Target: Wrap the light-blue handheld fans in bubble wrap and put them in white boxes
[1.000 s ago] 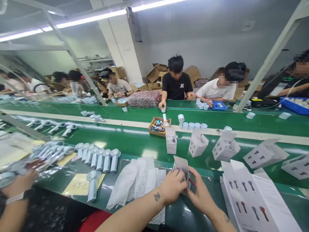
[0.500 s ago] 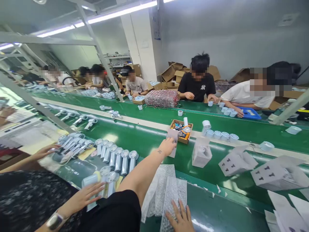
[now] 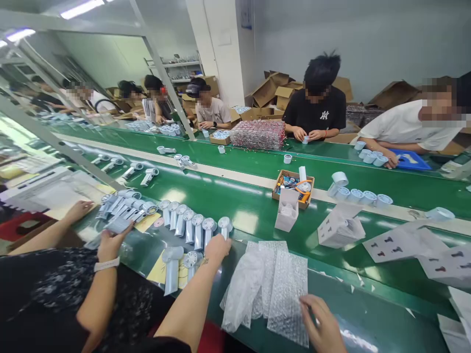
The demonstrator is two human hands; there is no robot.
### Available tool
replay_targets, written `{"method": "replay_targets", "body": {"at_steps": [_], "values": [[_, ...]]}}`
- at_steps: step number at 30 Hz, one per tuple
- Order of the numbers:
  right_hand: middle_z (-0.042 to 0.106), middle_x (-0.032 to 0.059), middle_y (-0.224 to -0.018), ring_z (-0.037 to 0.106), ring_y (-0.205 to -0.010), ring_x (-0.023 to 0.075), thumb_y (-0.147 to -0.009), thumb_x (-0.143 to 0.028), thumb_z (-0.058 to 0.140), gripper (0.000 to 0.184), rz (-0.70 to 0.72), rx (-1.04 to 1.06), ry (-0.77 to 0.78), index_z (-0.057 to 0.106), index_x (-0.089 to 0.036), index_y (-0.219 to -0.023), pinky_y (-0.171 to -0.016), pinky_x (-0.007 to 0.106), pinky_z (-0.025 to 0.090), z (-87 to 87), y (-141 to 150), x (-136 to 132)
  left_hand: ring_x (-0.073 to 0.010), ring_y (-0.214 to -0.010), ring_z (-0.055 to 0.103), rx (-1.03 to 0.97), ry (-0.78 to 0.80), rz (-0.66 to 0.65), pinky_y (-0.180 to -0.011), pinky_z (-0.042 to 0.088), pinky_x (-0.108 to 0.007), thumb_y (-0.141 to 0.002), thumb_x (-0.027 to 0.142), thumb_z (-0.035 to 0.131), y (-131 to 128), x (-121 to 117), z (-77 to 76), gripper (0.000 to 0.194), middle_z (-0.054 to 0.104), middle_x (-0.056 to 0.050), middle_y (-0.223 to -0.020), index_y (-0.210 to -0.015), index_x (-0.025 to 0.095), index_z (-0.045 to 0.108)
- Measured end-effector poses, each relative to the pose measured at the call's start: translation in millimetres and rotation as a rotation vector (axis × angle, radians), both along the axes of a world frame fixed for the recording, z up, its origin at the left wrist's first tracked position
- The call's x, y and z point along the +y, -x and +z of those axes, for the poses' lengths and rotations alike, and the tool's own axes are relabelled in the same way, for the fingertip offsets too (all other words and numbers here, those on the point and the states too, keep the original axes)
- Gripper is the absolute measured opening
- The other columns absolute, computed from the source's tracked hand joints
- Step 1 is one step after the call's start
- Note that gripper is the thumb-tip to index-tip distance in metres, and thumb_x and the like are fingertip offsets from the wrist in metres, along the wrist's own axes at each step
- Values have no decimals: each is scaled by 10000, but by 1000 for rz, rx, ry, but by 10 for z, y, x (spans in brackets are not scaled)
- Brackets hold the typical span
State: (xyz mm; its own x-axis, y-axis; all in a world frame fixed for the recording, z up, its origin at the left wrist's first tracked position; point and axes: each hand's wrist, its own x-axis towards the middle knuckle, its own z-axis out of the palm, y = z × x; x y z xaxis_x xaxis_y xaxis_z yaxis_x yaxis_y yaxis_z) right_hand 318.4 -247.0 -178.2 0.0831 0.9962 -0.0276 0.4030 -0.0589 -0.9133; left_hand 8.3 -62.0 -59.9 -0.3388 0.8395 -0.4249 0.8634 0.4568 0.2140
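My left hand (image 3: 218,249) reaches across to the near end of a row of light-blue hair dryers (image 3: 189,225). Its fingers are closed around the handle of the rightmost hair dryer (image 3: 225,226), whose round head shows above them. At the lower right, my right hand (image 3: 322,321) has curled fingers at the right edge of a bubble-wrap bag (image 3: 289,294); the fingertips appear to pinch it. More clear wrap (image 3: 245,289) lies to the left. Two hair dryers (image 3: 172,267) rest on yellow paper beside my left forearm.
An upright open white box (image 3: 287,215) stands on the green belt (image 3: 243,196), by a carton of small parts (image 3: 294,184). More printed white boxes (image 3: 340,228) stand to the right. A co-worker's hand (image 3: 112,240) is among hair dryers at left; other people sit across the belt.
My left hand has left the white box and closed on a hair dryer. The right hand has gone from lying flat on the wrap to its edge. The view has shifted.
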Motion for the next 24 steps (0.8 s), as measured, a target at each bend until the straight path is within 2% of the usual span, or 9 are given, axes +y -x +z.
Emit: {"method": "replay_targets", "body": {"at_steps": [3, 6, 8, 10, 13, 15, 17, 20, 24], "values": [[727, 101, -838, 684, -826, 302, -680, -631, 732, 492, -308, 451, 321, 728, -204, -925, -744, 437, 569, 576, 297, 253, -248, -762, 708, -211, 21, -34, -588, 506, -290, -940, 425, 384, -402, -181, 93, 418, 712, -174, -877, -925, 95, 640], [726, 81, -981, 677, -931, 274, -624, -627, 788, 589, -217, 1040, 531, 687, -216, -1034, -783, 410, 570, 1014, 571, 556, -165, -532, 644, -570, 121, -122, -462, 468, -244, -919, 542, 378, -818, -663, 189, 468, 681, -58, -721, -933, 148, 630], [721, 58, -892, 677, -805, 217, -605, -575, 830, 553, -185, 1162, 589, 682, -192, -976, -717, 361, 576, 1158, 623, 664, -149, -513, 620, -856, 118, -179, -482, 486, -253, -892, 573, 407, -877, -1042, 188, 460, 658, -30, -706, -937, 167, 618], [694, 20, -770, 639, -660, 155, -595, -490, 871, 482, -229, 1131, 591, 666, -183, -905, -634, 298, 564, 1198, 542, 651, -175, -658, 651, -900, -75, -173, -621, 541, -305, -859, 533, 478, -699, -1393, 95, 390, 666, -50, -813, -956, 179, 611], [647, -22, -708, 598, -585, 120, -601, -386, 893, 437, -228, 1067, 657, 644, -205, -912, -582, 269, 560, 1162, 276, 456, -289, -1061, 598, -484, -384, -150, -923, 502, -436, -671, 328, 689, -218, -1792, -209, 416, 634, -115, -1127, -1059, 192, 622], [623, -33, -704, 591, -582, 115, -584, -332, 902, 453, -120, 1062, 751, 654, -205, -941, -591, 278, 574, 1137, 117, 277, -310, -1105, 574, -324, -362, -171, -969, 474, -461, -644, 195, 660, 7, -1932, -426, 397, 632, -119, -1152, -1040, 192, 652], [616, -31, -720, 585, -585, 109, -560, -279, 901, 468, 46, 1075, 809, 671, -188, -957, -601, 280, 581, 1144, 41, 104, -278, -1004, 616, -285, -325, -165, -931, 493, -438, -730, 147, 554, 44, -1962, -547, 233, 675, -100, -1018, -923, 195, 676], [648, 1, -833, 598, -627, 125, -548, -217, 875, 566, 304, 1137, 851, 658, -185, -1070, -580, 294, 582, 1219, 102, -100, -249, -912, 626, -315, -427, -176, -883, 500, -407, -826, 181, 478, -202, -1887, -456, 177, 686, -77, -869, -783, 209, 648], [669, 17, -1012, 626, -657, 146, -536, -147, 856, 910, 411, 1245, 850, 470, -309, -1344, -559, 332, 587, 1330, 326, -195, -210, -822, 615, -515, -487, -277, -792, 501, -342, -794, 202, 527, -700, -1855, -48, 109, 675, -48, -814, -708, 203, 594]]}}
